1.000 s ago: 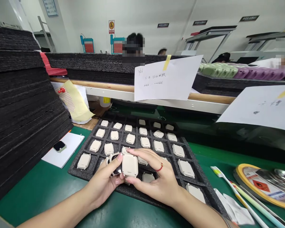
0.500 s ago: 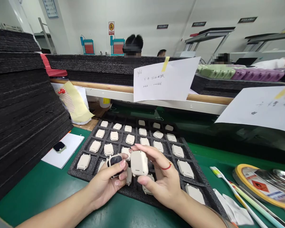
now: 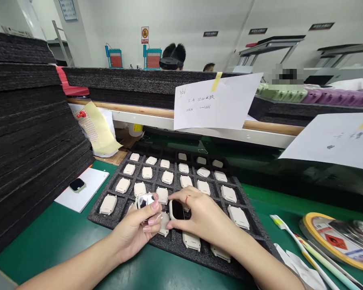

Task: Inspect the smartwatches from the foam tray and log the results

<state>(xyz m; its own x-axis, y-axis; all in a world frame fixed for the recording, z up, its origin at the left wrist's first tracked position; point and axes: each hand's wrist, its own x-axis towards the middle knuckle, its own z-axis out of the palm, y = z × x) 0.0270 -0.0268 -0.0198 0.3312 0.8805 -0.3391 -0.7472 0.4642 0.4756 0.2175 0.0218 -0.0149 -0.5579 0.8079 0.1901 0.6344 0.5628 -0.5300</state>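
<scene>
My left hand (image 3: 140, 227) grips a cream smartwatch case (image 3: 145, 200), its dark glossy screen turned up under my thumb. Just to the right, my right hand (image 3: 192, 211) pinches another cream watch case (image 3: 177, 210) by its edges, between thumb and fingers. That one is tilted, with its dark screen side showing. Both hands are above a black foam tray (image 3: 93, 215), divided into compartments. Cream watch cases (image 3: 108, 204) lie in many of these, mostly with their backs up. My hands and forearms hide some compartments.
Tall stacks of black foam trays (image 3: 24, 141) stand at left. A watch (image 3: 78, 185) lies on white paper (image 3: 92, 177). At right are a toothbrush (image 3: 293, 233) and a yellow-rimmed round container (image 3: 335, 241). A shelf with a taped note (image 3: 214, 106) runs behind; people sit beyond.
My right hand has turned its watch case over: the back with contacts faced me before, now the dark screen shows. My left hand has tilted its watch case slightly.
</scene>
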